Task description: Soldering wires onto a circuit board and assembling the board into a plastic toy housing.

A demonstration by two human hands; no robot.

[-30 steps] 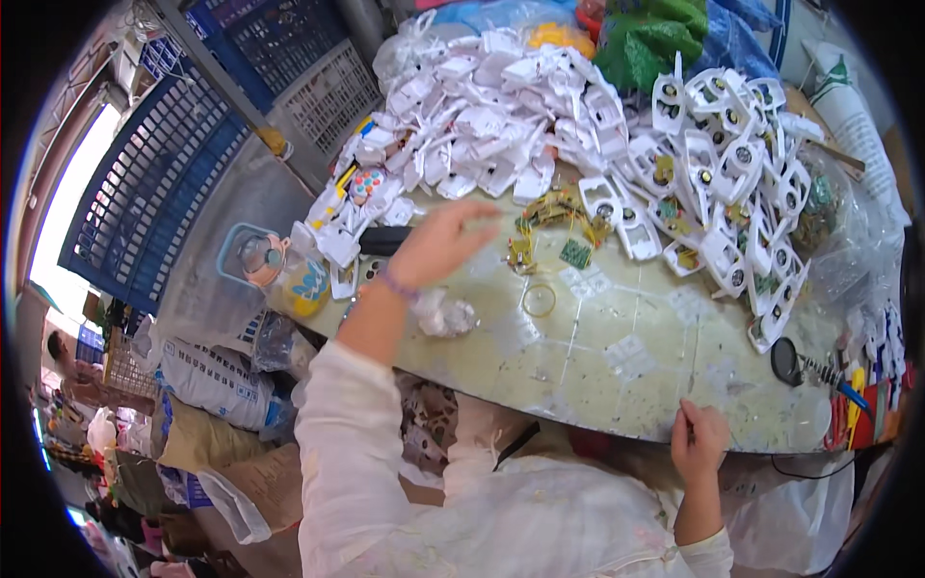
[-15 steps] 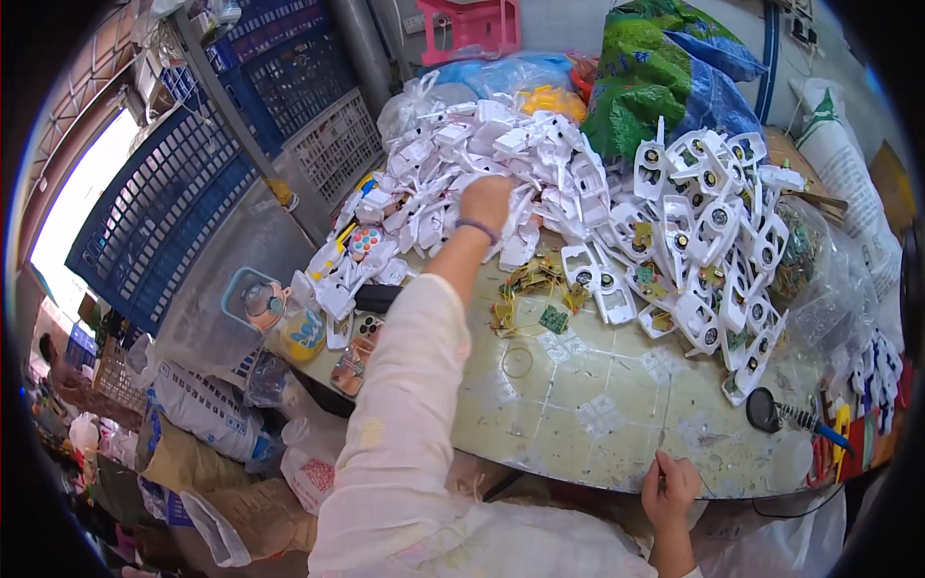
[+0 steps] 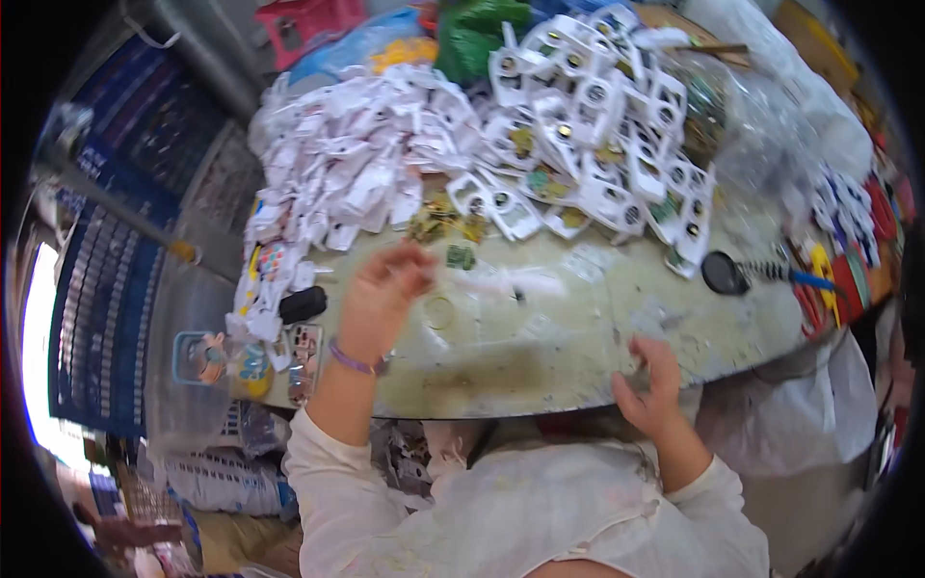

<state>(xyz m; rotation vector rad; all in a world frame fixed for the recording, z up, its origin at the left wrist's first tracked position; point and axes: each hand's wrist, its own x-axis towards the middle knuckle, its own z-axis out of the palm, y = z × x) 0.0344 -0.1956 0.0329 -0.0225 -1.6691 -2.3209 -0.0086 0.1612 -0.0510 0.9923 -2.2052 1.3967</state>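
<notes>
A: White part (image 3: pixel 506 282)?
B: Against the table (image 3: pixel 559 352), between the hands. Just right of the left hand's (image 3: pixel 383 301) fingertips, long axis running left to right. Left is nearer; right hand (image 3: pixel 653 393) lower, farther right.
A: Fingers?
B: Right: thumb and fingers parted, nothing between. Left: half curled, smeared; cannot tell if they grip or touch the part.
A: Unclear?
B: Part's outline, streaked by blur; resting or airborne, cannot tell. Left palm hidden.
</notes>
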